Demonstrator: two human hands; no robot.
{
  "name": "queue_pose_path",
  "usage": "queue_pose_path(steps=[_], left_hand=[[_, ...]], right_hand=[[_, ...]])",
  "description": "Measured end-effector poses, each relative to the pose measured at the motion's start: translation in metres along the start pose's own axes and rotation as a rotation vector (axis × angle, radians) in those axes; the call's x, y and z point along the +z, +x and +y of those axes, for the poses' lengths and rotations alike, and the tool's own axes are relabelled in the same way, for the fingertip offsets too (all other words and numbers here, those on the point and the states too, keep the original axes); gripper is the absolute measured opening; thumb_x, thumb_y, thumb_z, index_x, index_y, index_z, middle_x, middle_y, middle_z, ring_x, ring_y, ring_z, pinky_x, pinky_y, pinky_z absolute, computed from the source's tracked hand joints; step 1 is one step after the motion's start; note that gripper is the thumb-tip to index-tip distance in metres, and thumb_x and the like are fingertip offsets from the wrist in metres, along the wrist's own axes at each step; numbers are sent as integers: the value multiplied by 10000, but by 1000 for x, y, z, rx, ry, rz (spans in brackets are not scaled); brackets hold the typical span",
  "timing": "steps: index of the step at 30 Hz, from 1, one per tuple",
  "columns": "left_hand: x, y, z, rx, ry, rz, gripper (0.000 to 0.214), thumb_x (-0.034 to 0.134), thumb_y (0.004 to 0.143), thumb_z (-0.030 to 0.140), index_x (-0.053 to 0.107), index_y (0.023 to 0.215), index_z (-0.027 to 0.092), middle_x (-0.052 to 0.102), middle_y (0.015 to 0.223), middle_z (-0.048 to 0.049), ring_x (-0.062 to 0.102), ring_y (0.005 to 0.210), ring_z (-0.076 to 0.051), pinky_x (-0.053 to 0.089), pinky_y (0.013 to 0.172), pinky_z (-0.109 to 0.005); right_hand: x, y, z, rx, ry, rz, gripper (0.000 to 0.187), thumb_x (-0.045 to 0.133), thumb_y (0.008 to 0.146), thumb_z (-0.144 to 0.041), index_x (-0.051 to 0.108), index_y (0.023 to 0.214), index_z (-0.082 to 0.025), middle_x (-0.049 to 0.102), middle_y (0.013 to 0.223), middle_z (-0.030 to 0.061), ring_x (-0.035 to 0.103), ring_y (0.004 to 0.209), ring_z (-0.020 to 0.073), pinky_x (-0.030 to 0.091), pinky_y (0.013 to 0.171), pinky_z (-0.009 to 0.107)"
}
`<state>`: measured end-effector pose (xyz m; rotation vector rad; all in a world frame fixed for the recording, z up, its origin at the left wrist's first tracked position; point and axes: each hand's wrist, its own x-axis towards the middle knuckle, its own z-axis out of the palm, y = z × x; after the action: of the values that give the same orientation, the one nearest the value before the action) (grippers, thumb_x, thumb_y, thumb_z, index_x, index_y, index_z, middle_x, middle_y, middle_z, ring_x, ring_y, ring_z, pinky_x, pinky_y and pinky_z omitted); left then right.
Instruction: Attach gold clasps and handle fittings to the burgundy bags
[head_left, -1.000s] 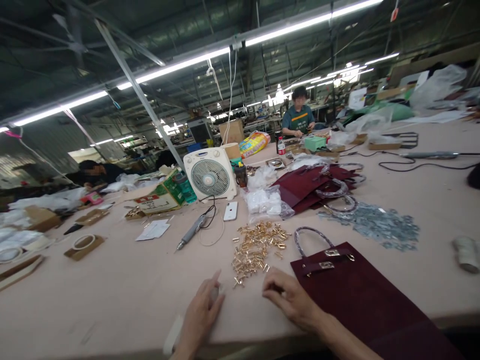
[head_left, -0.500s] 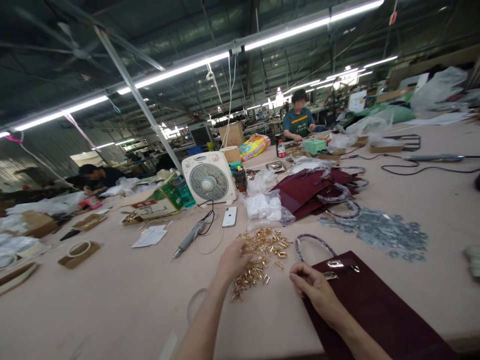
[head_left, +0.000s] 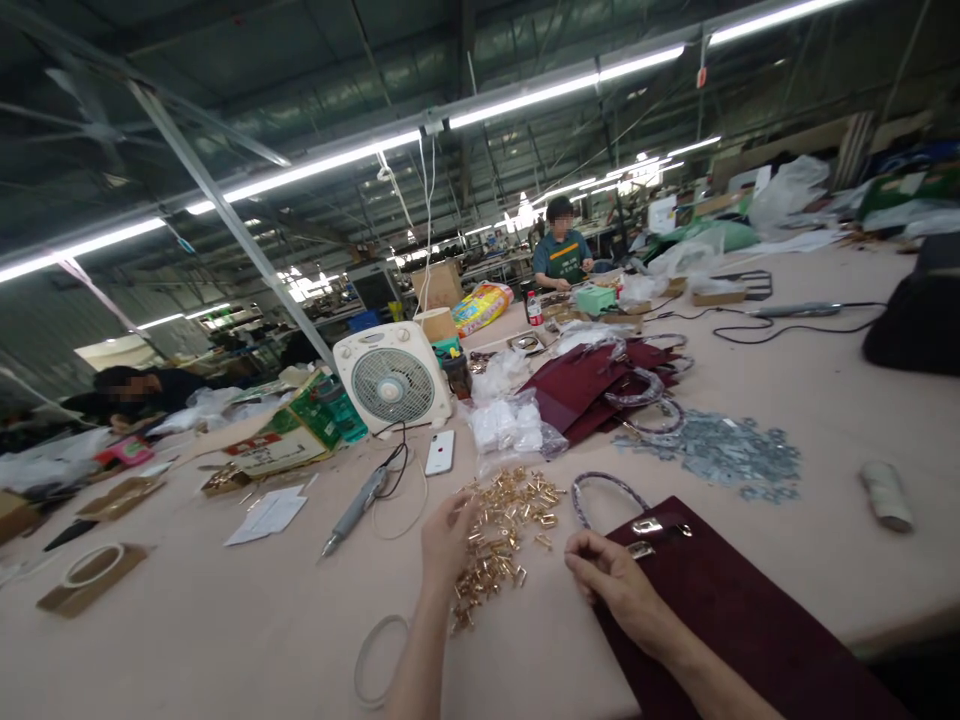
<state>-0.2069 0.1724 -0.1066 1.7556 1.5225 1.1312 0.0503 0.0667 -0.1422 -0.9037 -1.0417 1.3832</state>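
Observation:
My left hand [head_left: 445,538] is at the left edge of a pile of small gold metal fittings [head_left: 517,500], fingers bent together. Whatever is between its fingertips is too small to make out. Farther right, my right hand [head_left: 611,578] rests over the left edge of a dark maroon bag [head_left: 720,580], thumb and fingers closed; what they hold, if anything, is hidden. Shiny metal hardware [head_left: 646,525] sits on the bag near its top. A wrapped loop handle [head_left: 611,480] sticks out from the bag's top edge.
Behind the pile are a plastic bag of white pieces [head_left: 510,425], stacked maroon bags [head_left: 585,385] and a phone [head_left: 440,452]. An electric screwdriver [head_left: 356,510] and a box fan [head_left: 391,385] stand left. Grey metal plates [head_left: 739,455] lie right. A co-worker [head_left: 561,250] sits across.
The camera view has turned right, so the scene has slid left. My left hand has drawn back slightly to the pile's left edge, with its fingers more upright. My right hand stays at the bag.

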Motion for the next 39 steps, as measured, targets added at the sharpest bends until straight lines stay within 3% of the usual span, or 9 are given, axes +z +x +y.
queue_pose_path(steps=[3,7,11,14,19,26,39], left_hand=[[23,-20,18,-53,-246,26,492,696,867,577,741,1141,170,788,1048,-101,744,933,-235,610,792,-326],[72,-63,45,-107,-596,-7,482,799,827,531,748,1150,177,780,1079,-106,753,987,-233,620,906,-354],[120,-95,56,-82,-737,-50,427,786,860,490,756,1147,175,751,1197,-133,733,1083,-272,620,954,-403],[140,-104,52,-58,-734,-43,390,754,883,503,775,1113,188,737,1254,-136,713,1136,-289,610,968,-402],[142,-106,47,-51,-696,-45,355,717,926,463,751,1165,203,728,1273,-118,707,1141,-268,577,1005,-394],[138,-106,58,42,-585,-62,311,644,976,442,742,1159,210,740,1241,-100,664,1222,-262,525,1080,-400],[138,-115,69,151,-424,24,267,565,1014,388,742,1150,242,751,1219,-84,682,1195,-260,530,1085,-425]], right_hand=[[-2,2,-2,8,235,41,367,862,798,-496,672,896,-197,494,609,-63,391,549,90,297,533,233],[-7,5,-6,8,555,115,295,922,759,-360,711,886,-197,574,722,-34,482,621,90,389,573,217],[-16,6,-6,54,687,110,346,920,768,-358,757,1021,-187,705,889,16,641,811,126,511,769,249],[-20,7,-2,78,689,68,369,903,788,-348,754,1084,-186,751,969,33,681,879,138,522,846,265],[-21,8,2,89,678,49,310,876,805,-301,754,1068,-193,753,940,11,666,793,121,523,791,254],[-18,10,1,91,686,78,323,889,786,-276,758,1064,-179,744,896,8,659,798,122,511,793,245],[-16,9,3,83,612,111,334,892,780,-327,765,1060,-197,746,907,7,674,862,148,518,926,303]])
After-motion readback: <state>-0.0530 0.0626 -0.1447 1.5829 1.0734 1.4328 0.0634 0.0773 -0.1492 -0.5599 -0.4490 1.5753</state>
